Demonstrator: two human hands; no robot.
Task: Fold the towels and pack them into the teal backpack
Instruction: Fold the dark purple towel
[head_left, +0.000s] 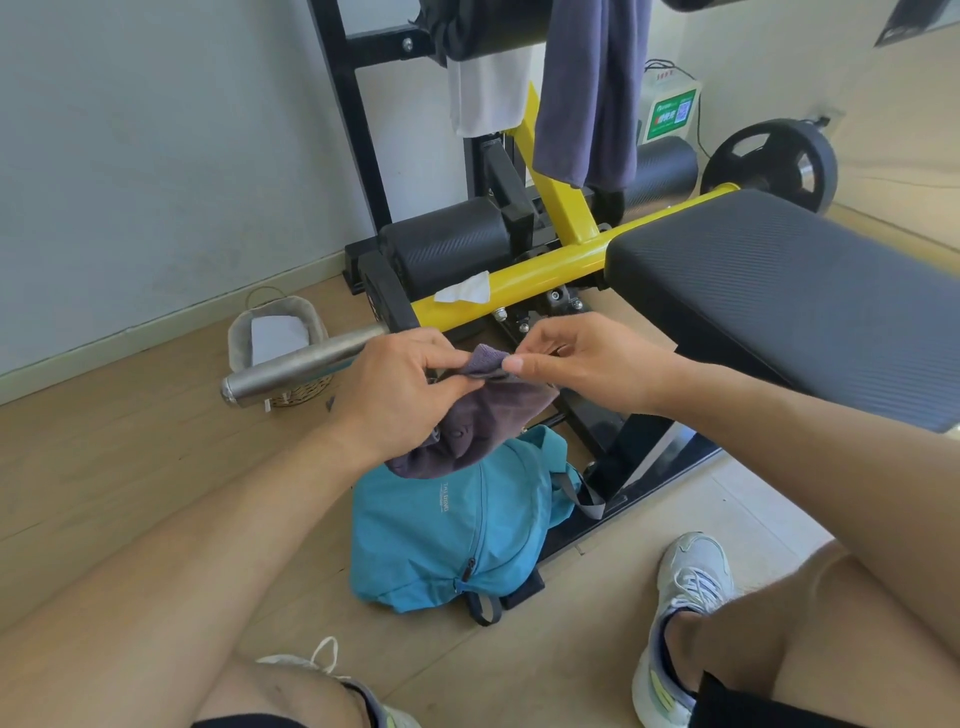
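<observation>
A small dark purple-grey towel (483, 421) hangs bunched between my two hands, just above the teal backpack (457, 540) that lies on the wooden floor. My left hand (400, 389) grips the towel's upper part with curled fingers. My right hand (566, 358) pinches its top corner between thumb and forefinger. Another dark blue-grey towel (587, 88) and a white towel (485, 91) hang from the gym machine's upper roller at the back.
A black and yellow gym machine (550, 265) with a padded bench (779, 291) and steel bar (306, 364) stands right behind the backpack. A wipe (465, 290) lies on its yellow beam. A lined basket (280, 343) sits at left. My knees and shoes fill the foreground.
</observation>
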